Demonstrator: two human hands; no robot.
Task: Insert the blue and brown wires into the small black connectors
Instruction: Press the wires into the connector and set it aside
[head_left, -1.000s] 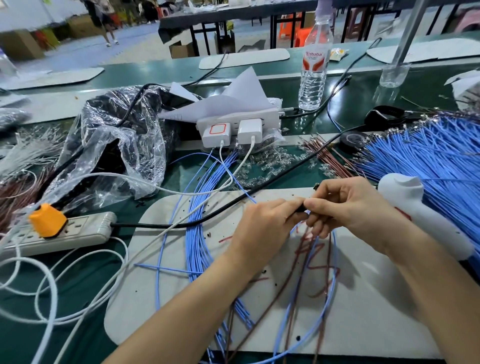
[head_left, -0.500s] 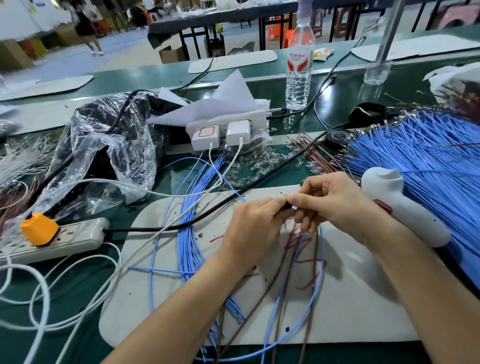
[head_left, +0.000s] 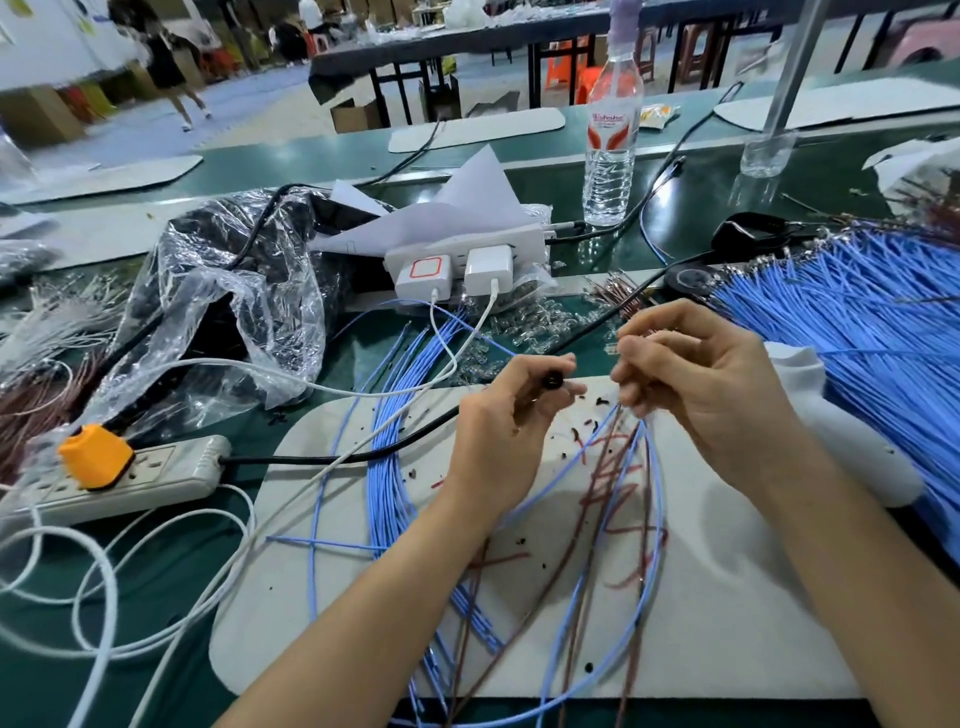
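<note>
Reading Wahaha, bottle (head_left: 610, 156) stands beyond left hand's (head_left: 506, 431) connector (head_left: 551, 383) and right hand's (head_left: 711, 384) wires (head_left: 608, 441).

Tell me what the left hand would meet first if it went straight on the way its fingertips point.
Most likely the right hand. The left hand, pinching a small black connector, points across a short gap at it and the blue and brown wires it grips. Depth is unclear from one view.
</note>
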